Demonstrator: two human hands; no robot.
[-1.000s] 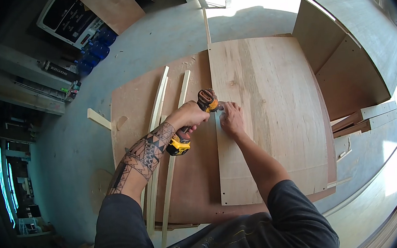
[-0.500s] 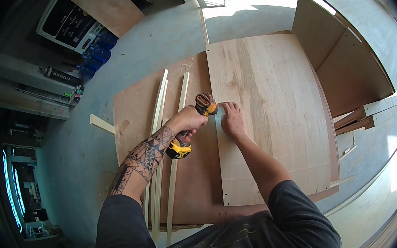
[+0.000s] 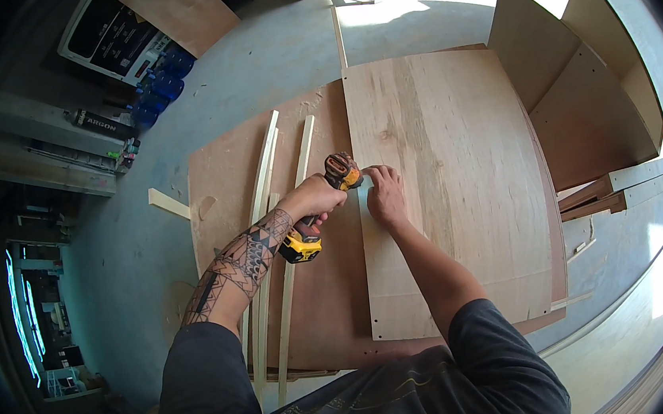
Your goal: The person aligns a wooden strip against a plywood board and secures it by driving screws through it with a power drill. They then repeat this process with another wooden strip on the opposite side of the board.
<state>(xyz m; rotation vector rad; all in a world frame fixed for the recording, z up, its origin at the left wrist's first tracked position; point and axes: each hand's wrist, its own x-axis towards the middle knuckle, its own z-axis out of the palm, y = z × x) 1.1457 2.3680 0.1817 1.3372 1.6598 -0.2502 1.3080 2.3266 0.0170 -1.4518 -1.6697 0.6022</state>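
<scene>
My left hand [image 3: 322,196] is wrapped around the handle of a yellow-and-black cordless drill [image 3: 342,172], its battery toward me. The drill's front points right, at the left edge of a pale plywood panel [image 3: 466,194]. Right at that edge, my right hand [image 3: 385,195] rests on the panel with fingers bent and drawn together near the drill's tip. Whatever lies between those fingertips is too small to make out. The plywood panel lies flat on a larger reddish-brown sheet [image 3: 329,303], with small dark holes near its corners.
Long wooden strips [image 3: 262,166] lie on the sheet to the left, under my left forearm. At right stand upright plywood panels [image 3: 590,114] near stacked boards [image 3: 633,187]. Blue water bottles [image 3: 164,85] and a black cylinder [image 3: 102,125] are at the far left.
The outer panel of the plywood at far right has swung outward, widening a gap. My view has shifted slightly; both hands and the drill keep nearly the same place at the panel's edge.
</scene>
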